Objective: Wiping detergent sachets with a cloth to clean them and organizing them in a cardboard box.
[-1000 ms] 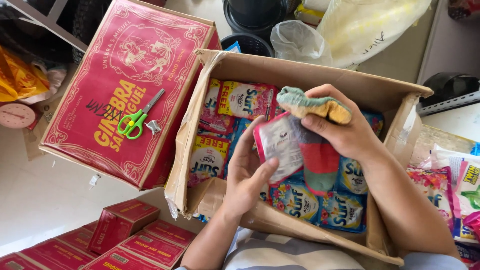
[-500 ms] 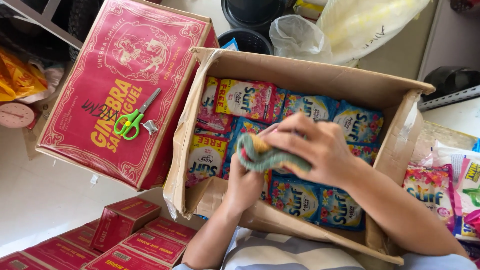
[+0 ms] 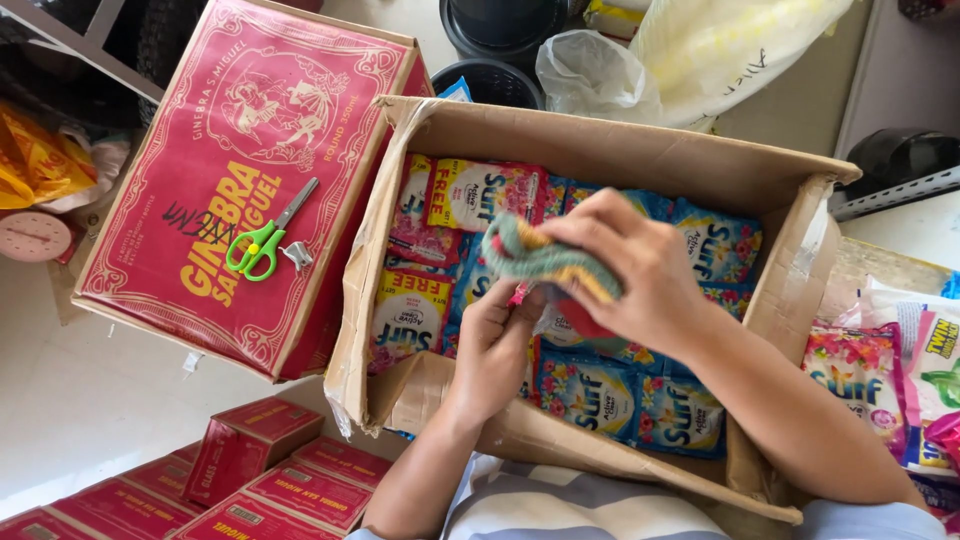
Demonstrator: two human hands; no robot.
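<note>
Two bare hands work over an open cardboard box point(image 3: 600, 160) in the head view, its soft flaps torn and creased. The right hand point(image 3: 640, 270) is curled shut around a roll of knitted cloth point(image 3: 540, 258), striped teal and yellow, held just above the contents. The left hand point(image 3: 495, 345), below it, pinches the edge of a glossy sachet point(image 3: 565, 325) lifted from the flat, shiny packets point(image 3: 620, 395) lining the box in rows. The step in hand looks like sorting or pulling out packets; drawing one free would call for a firm pinch on slippery film. Green-handled scissors point(image 3: 262, 238) lie on a red printed carton point(image 3: 240, 170) to the left.
</note>
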